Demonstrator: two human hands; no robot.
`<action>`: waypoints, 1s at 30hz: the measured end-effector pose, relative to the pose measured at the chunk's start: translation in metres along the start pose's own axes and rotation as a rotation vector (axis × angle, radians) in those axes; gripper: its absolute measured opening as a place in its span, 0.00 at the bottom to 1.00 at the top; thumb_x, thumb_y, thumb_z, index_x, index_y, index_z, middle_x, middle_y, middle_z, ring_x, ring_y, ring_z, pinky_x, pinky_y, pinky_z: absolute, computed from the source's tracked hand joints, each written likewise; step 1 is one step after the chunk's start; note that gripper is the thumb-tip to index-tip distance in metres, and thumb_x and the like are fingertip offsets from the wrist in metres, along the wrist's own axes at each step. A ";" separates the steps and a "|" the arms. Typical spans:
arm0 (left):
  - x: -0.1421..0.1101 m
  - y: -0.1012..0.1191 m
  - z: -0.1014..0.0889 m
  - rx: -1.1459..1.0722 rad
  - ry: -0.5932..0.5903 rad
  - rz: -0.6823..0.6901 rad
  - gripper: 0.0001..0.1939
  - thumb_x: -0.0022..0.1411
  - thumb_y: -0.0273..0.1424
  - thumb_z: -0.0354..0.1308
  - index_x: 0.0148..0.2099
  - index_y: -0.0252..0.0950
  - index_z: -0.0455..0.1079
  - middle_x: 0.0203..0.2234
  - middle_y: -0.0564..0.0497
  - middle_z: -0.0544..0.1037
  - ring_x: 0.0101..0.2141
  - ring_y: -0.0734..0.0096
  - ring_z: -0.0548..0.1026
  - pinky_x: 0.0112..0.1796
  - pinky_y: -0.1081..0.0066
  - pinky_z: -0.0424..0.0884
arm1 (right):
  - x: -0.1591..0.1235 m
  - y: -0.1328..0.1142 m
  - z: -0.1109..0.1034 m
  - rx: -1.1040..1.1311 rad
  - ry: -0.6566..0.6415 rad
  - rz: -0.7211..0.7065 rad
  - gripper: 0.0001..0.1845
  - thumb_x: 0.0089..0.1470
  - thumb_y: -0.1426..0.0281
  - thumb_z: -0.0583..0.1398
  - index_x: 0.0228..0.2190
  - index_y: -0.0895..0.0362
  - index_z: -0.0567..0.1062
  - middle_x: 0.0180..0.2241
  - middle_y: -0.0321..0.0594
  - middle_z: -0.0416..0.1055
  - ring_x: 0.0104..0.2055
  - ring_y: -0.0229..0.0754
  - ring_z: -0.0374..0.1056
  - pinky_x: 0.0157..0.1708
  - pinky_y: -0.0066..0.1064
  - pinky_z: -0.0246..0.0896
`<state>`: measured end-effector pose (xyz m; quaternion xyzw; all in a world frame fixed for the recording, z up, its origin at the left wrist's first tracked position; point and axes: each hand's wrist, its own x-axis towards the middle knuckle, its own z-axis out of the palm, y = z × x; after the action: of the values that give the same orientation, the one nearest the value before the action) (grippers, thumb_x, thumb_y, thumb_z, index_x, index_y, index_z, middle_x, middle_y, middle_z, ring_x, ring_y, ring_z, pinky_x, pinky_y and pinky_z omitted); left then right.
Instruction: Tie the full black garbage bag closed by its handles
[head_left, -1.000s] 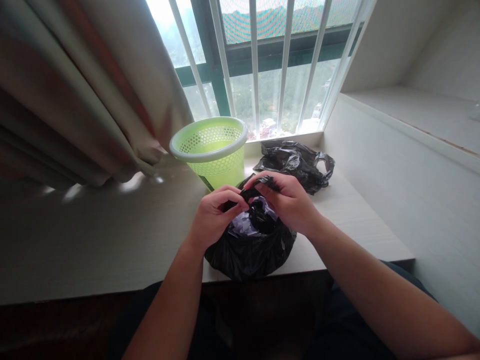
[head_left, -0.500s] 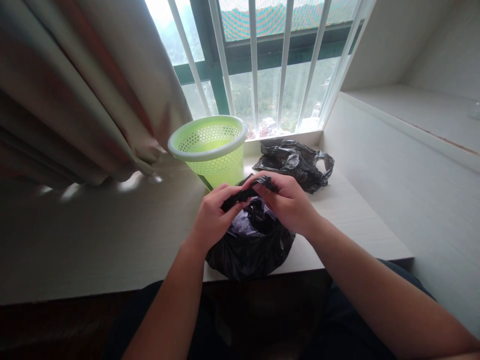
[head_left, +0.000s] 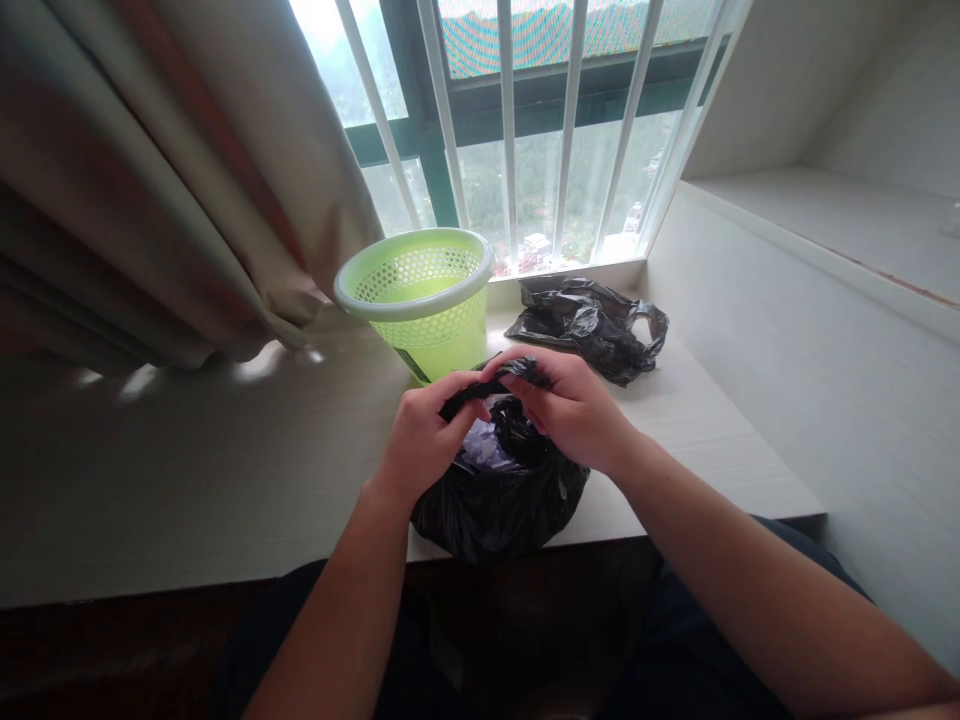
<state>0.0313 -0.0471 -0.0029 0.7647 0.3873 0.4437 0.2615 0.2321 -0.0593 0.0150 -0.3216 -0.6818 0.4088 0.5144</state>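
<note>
1. I see both hands working over the full black bag (head_left: 499, 500), which sits on the near edge of the counter (head_left: 187, 480), just in front of me. Pale paper shows through its open mouth.

2. My left hand (head_left: 420, 440) has its grip pinched on one twisted handle strip (head_left: 461, 398) of the bag. A second ago those fingers sat curled near the bag mouth; now the strip is drawn out longer and runs straight between my two hands.

3. My right hand (head_left: 574, 405) is clenched on the other end of the black plastic, fingers folded over it. It has barely shifted, only dropping a little toward the bag.

4. I judge from the tauter strip that the handles are being pulled across each other, so the mouth looks partway closed rather than shut; paper is still visible.

5. The green mesh basket (head_left: 420, 295) stands behind the bag, near my left hand, and a second, crumpled black bag (head_left: 592, 325) lies to its right by the window. Neither has moved.
</note>
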 end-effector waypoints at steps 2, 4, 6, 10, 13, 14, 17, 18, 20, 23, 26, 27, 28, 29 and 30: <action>0.000 -0.001 0.001 -0.005 0.036 0.011 0.11 0.66 0.23 0.61 0.48 0.36 0.82 0.29 0.56 0.85 0.30 0.74 0.82 0.38 0.76 0.76 | 0.000 -0.001 0.000 0.005 -0.006 0.004 0.07 0.66 0.69 0.62 0.38 0.56 0.81 0.30 0.34 0.74 0.33 0.37 0.68 0.32 0.29 0.59; -0.001 -0.002 0.001 -0.016 0.080 0.011 0.12 0.66 0.23 0.62 0.48 0.37 0.83 0.30 0.55 0.86 0.31 0.74 0.82 0.38 0.76 0.76 | 0.000 -0.002 0.000 0.010 -0.014 0.009 0.08 0.66 0.70 0.61 0.39 0.56 0.82 0.28 0.33 0.73 0.31 0.36 0.68 0.32 0.28 0.59; -0.001 -0.004 0.000 -0.032 0.121 0.007 0.13 0.66 0.23 0.62 0.48 0.38 0.84 0.33 0.54 0.87 0.33 0.73 0.83 0.37 0.76 0.77 | 0.000 -0.003 0.001 0.013 -0.024 0.013 0.08 0.66 0.70 0.61 0.40 0.56 0.82 0.26 0.32 0.71 0.30 0.36 0.67 0.32 0.28 0.59; 0.000 -0.006 -0.002 -0.053 0.157 0.034 0.15 0.63 0.20 0.63 0.47 0.41 0.85 0.38 0.54 0.87 0.38 0.73 0.83 0.40 0.77 0.76 | -0.001 -0.002 0.001 0.015 -0.032 0.015 0.09 0.65 0.71 0.61 0.41 0.55 0.82 0.21 0.29 0.63 0.27 0.36 0.64 0.30 0.29 0.57; 0.001 -0.007 -0.003 -0.088 0.150 0.063 0.15 0.64 0.21 0.64 0.47 0.42 0.86 0.38 0.54 0.86 0.38 0.73 0.82 0.40 0.76 0.75 | -0.001 -0.001 0.001 0.020 -0.027 0.015 0.08 0.66 0.70 0.61 0.40 0.56 0.82 0.22 0.30 0.66 0.27 0.36 0.65 0.29 0.28 0.57; 0.001 -0.007 -0.003 -0.105 0.144 0.067 0.15 0.65 0.22 0.65 0.48 0.43 0.86 0.38 0.53 0.85 0.38 0.73 0.81 0.40 0.76 0.75 | -0.001 -0.001 0.001 0.021 -0.023 0.014 0.08 0.66 0.70 0.61 0.40 0.56 0.82 0.24 0.31 0.69 0.28 0.36 0.65 0.29 0.28 0.57; 0.000 -0.006 -0.005 -0.168 0.117 0.063 0.14 0.65 0.26 0.68 0.51 0.45 0.85 0.41 0.51 0.84 0.41 0.70 0.80 0.40 0.74 0.75 | -0.001 -0.001 0.000 0.025 -0.010 0.012 0.08 0.66 0.69 0.62 0.40 0.56 0.82 0.30 0.34 0.74 0.30 0.36 0.67 0.29 0.28 0.57; 0.000 -0.006 -0.006 -0.188 0.107 0.060 0.15 0.65 0.27 0.69 0.52 0.45 0.85 0.42 0.50 0.84 0.42 0.69 0.80 0.41 0.73 0.75 | -0.001 0.000 -0.001 0.026 -0.008 0.015 0.08 0.66 0.68 0.62 0.40 0.56 0.82 0.30 0.35 0.74 0.30 0.36 0.67 0.29 0.28 0.57; -0.001 -0.005 -0.007 -0.211 0.103 0.052 0.13 0.67 0.30 0.67 0.53 0.45 0.85 0.44 0.49 0.83 0.44 0.68 0.80 0.42 0.72 0.75 | -0.001 0.000 -0.001 0.026 -0.007 0.016 0.08 0.66 0.67 0.62 0.41 0.56 0.82 0.31 0.35 0.75 0.30 0.36 0.67 0.29 0.28 0.57; -0.001 -0.004 -0.007 -0.196 0.138 0.028 0.10 0.71 0.33 0.64 0.50 0.44 0.86 0.42 0.48 0.82 0.43 0.68 0.79 0.43 0.72 0.74 | -0.001 0.003 -0.002 0.026 -0.007 0.007 0.08 0.67 0.66 0.62 0.41 0.55 0.82 0.33 0.36 0.77 0.31 0.36 0.68 0.29 0.27 0.58; 0.000 -0.003 -0.007 -0.175 0.171 0.010 0.10 0.72 0.35 0.64 0.49 0.43 0.87 0.41 0.48 0.82 0.42 0.68 0.79 0.42 0.71 0.74 | 0.000 0.005 -0.002 0.033 -0.008 0.005 0.09 0.68 0.65 0.62 0.42 0.55 0.82 0.35 0.37 0.78 0.30 0.35 0.67 0.28 0.27 0.58; 0.001 -0.003 -0.006 -0.166 0.173 0.014 0.10 0.72 0.35 0.64 0.48 0.43 0.87 0.40 0.49 0.82 0.41 0.69 0.79 0.41 0.71 0.74 | 0.000 0.005 -0.002 0.034 -0.009 0.008 0.09 0.68 0.65 0.62 0.42 0.55 0.82 0.35 0.37 0.79 0.30 0.35 0.67 0.28 0.27 0.58; 0.001 -0.003 -0.006 -0.155 0.172 0.021 0.10 0.71 0.35 0.64 0.48 0.43 0.87 0.40 0.49 0.82 0.41 0.69 0.79 0.41 0.72 0.74 | 0.000 0.005 -0.002 0.036 -0.010 0.011 0.09 0.68 0.65 0.62 0.42 0.55 0.82 0.36 0.38 0.79 0.29 0.35 0.67 0.28 0.27 0.58; 0.001 -0.003 -0.007 -0.142 0.170 0.030 0.09 0.71 0.35 0.65 0.48 0.43 0.86 0.40 0.49 0.81 0.41 0.69 0.78 0.41 0.72 0.74 | 0.000 0.005 -0.002 0.038 -0.012 0.014 0.10 0.68 0.64 0.62 0.42 0.55 0.82 0.36 0.38 0.79 0.29 0.35 0.67 0.28 0.27 0.58; 0.001 -0.003 -0.007 -0.130 0.170 0.039 0.09 0.71 0.34 0.65 0.48 0.43 0.86 0.40 0.49 0.81 0.41 0.69 0.78 0.41 0.72 0.74 | 0.000 0.004 -0.002 0.039 -0.013 0.017 0.10 0.68 0.64 0.62 0.42 0.55 0.82 0.36 0.38 0.79 0.29 0.35 0.67 0.27 0.27 0.58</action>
<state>0.0249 -0.0441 -0.0010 0.7131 0.3634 0.5361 0.2684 0.2341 -0.0570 0.0114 -0.3148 -0.6743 0.4285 0.5125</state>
